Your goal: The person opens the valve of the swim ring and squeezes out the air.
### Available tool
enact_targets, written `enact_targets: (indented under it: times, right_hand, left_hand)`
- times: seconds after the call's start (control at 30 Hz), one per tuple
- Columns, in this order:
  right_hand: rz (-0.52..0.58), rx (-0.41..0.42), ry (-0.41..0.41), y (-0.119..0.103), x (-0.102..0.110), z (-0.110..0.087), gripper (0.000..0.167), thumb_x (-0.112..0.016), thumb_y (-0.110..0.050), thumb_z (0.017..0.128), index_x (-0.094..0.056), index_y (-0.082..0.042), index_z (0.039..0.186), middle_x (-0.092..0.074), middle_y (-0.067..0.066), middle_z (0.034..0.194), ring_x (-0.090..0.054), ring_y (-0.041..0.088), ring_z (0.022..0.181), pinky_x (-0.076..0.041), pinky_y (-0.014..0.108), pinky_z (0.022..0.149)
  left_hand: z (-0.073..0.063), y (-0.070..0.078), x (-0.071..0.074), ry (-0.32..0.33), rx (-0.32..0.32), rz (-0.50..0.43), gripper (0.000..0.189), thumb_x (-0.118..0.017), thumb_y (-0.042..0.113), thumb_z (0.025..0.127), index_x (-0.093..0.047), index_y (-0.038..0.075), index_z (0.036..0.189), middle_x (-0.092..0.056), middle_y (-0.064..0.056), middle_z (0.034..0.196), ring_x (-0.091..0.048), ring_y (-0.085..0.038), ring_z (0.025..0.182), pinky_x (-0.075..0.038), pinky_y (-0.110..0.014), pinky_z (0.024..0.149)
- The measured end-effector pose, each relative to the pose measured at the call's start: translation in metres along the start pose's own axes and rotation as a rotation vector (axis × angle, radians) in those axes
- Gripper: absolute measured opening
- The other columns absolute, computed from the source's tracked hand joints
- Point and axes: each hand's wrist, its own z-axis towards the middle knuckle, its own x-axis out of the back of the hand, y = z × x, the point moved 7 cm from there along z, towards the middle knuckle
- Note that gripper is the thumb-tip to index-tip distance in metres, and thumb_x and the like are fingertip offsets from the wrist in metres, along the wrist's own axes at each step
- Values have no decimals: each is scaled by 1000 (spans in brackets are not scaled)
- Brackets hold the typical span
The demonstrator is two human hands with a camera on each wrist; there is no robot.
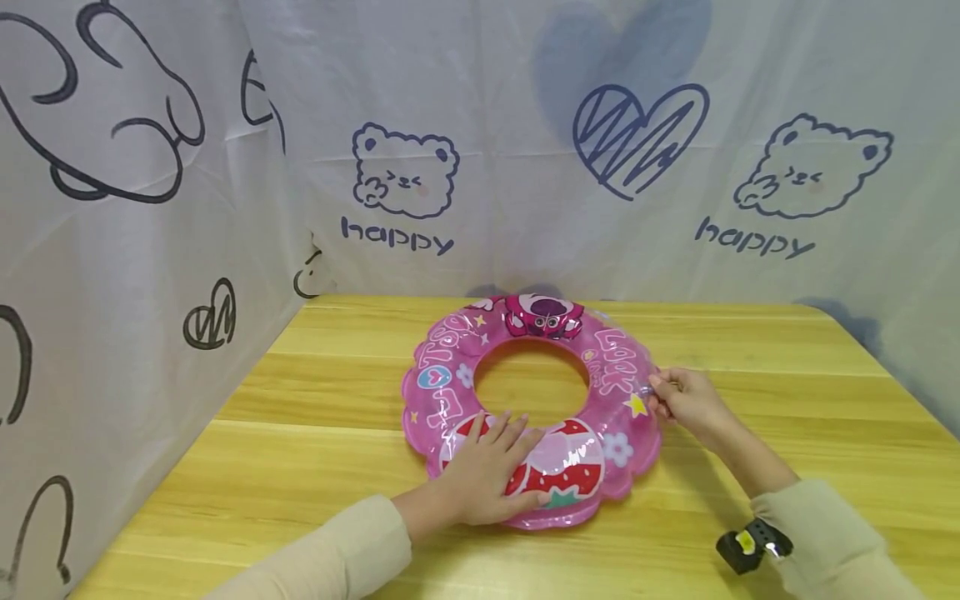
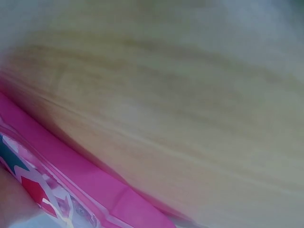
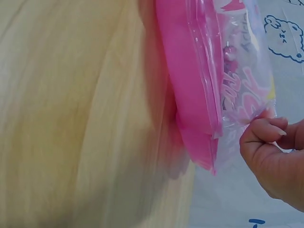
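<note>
A pink inflatable swim ring [image 1: 615, 421], puffed up and scalloped at its edge, lies on the table with a pink bear, lettering and a strawberry print on top. My left hand [image 1: 487, 471] rests on the strawberry print at the near side, fingers spread and fairly straight. At the ring's right edge my right hand [image 1: 690, 404] pinches its clear upper film between thumb and fingers. The right wrist view shows this pinch [image 3: 273, 161] close up, the film puckered there; whether a valve sits in it is hidden. Only a blurred bit of the left hand [image 2: 14, 202] shows in the left wrist view.
The yellow wood-grain table [image 1: 300, 450] extends on both sides of the ring. A white curtain [image 1: 517, 208] with bear and heart drawings hangs behind it, and another printed cloth [image 1: 112, 275] hangs at the left. A black strapped device [image 1: 750, 546] sits at the right wrist.
</note>
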Motion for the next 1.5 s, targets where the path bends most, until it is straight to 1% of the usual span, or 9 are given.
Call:
enact_targets:
  times: [0.4,0.47,0.63,0.7,0.8,0.97,1.17,1.3,1.5]
  right_hand:
    - [41,9,10,8,-1,1,29,-32,-16,102,-50,1,87,-48,-5,64,-41,1,53,-44,19,52]
    - [89,35,-15,10,-1,1,30,-34,-19,101,-50,-1,84,-48,-5,63,-42,1,53,-44,19,51]
    - [214,-7,-107,14,-4,1,29,-33,-21,102,-48,-5,83,-48,-7,64,-40,-1,52,-38,14,48]
    - [215,-51,-125,13,-5,-1,27,-30,-21,102,-46,-7,85,-47,-8,65,-38,-1,53,-36,14,49]
    - [185,-59,-134,10,-5,-2,28,-30,-24,102,-44,-8,84,-47,-8,65,-38,0,53,-35,14,50]
    - [62,-20,-56,6,-1,-5,30,-41,-32,99,-46,-8,82,-47,-8,63,-41,3,54,-39,18,51]
    - [-37,71,34,4,1,-7,32,-57,-26,92,-50,4,102,-53,-5,72,-49,5,62,-49,22,58]
    - [-65,153,85,0,3,-7,32,-54,-18,94,-50,10,109,-58,-7,76,-53,4,66,-52,23,62]
    - [-127,256,153,-4,5,-6,26,-51,-13,95,-54,13,97,-56,-5,70,-52,5,60,-50,23,55]
  left_hand:
    - [0,-1,0,-13,-3,-6,77,-38,63,88,-24,17,148,-28,-12,152,-23,-34,141,-14,-56,114]
    - [-1,-1,0,-15,-6,-7,76,-39,63,88,-24,18,148,-28,-12,152,-23,-34,141,-14,-56,114]
    - [-1,0,2,-25,-6,-24,75,-39,62,89,-25,18,148,-28,-12,152,-23,-35,141,-14,-57,114]
    - [-1,0,2,-32,-3,-25,76,-38,63,89,-25,18,148,-28,-12,152,-23,-35,141,-13,-56,114]
    - [0,0,2,-41,5,-15,76,-38,63,88,-24,18,148,-28,-11,152,-22,-34,141,-13,-56,115]
    - [0,0,1,-43,4,4,75,-38,63,88,-25,18,148,-29,-11,152,-23,-34,141,-13,-56,115]
    - [0,0,1,-41,6,18,75,-37,64,89,-25,18,147,-30,-12,151,-24,-34,141,-12,-56,114]
    - [0,0,2,-37,5,12,75,-37,63,89,-25,17,147,-30,-13,151,-24,-34,141,-12,-56,115]
    - [1,0,2,-44,12,9,75,-37,63,89,-25,17,147,-29,-12,152,-23,-34,141,-12,-56,115]
